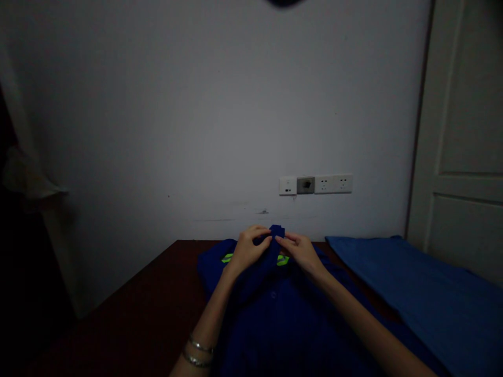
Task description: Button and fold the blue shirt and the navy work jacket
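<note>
A dark blue shirt (275,314) with bright green-yellow patches near its shoulders lies flat on a dark brown table (157,298), its buttoned front facing up. My left hand (249,248) and my right hand (301,251) meet at the far end of the shirt. Both pinch the collar (277,233), which is raised into a small fold between the fingertips. Two thin bracelets circle my left wrist (198,352).
A lighter blue cloth (424,288) is spread to the right of the shirt, reaching the table's right side. A white wall with a row of sockets (315,184) stands behind the table. A pale door (463,157) is at the far right, and the left side is dark.
</note>
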Available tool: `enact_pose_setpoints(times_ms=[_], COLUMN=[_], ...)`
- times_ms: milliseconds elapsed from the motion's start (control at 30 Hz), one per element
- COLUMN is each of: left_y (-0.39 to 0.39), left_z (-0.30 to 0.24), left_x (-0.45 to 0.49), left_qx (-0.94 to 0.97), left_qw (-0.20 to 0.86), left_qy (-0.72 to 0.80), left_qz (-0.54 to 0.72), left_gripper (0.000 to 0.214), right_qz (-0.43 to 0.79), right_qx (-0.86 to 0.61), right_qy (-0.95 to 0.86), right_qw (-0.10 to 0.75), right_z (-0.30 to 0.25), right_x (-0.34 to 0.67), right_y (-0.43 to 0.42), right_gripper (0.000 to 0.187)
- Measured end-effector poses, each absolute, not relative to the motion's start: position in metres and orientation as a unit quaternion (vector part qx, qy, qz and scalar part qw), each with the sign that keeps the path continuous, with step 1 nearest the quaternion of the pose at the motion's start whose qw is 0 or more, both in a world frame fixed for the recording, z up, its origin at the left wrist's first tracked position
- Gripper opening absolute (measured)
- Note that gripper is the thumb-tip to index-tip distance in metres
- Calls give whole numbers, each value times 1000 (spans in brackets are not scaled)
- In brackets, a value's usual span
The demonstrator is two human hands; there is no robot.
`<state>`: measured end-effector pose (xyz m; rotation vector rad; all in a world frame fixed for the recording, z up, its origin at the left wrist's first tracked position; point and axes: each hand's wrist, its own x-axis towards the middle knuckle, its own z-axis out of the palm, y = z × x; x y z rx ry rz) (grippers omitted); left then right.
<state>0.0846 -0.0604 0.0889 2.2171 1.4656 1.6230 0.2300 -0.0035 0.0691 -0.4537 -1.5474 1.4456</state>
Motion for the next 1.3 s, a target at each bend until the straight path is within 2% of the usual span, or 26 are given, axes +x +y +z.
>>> enact_pose_setpoints(times_ms=[200, 300, 467, 667, 867, 1033, 1300], left_y=[-46, -42, -46, -46, -40, -36, -35], left_z=[75, 74, 73, 70, 62, 58, 56], left_x=[85, 79, 63, 63, 72, 77, 78], left_qx=[616, 576, 512, 528, 632, 616, 606], left_qw=[100, 147, 165, 194, 233, 221, 275], left_qy=[509, 483, 451, 517, 496, 515, 482], left_qz=[592, 643, 712, 646, 548, 553, 571], left_gripper=[14, 11, 17, 33, 20, 14, 17], right_qz=[618, 635, 650, 629, 565, 503, 499], right_qx=[-173, -175, -202, -236, -237, -207, -210], right_qy=[-635, -626, -592, -584, -627, -683, -691], right_qw=[431, 418, 431, 455, 482, 488, 479], right_z=[65, 60, 55, 57, 54, 51, 54], right_x=[227, 224, 227, 233, 231, 229, 230], right_y=[-1, 4, 13, 17, 20, 23, 20], right_gripper=[45, 42, 34, 29, 32, 27, 22])
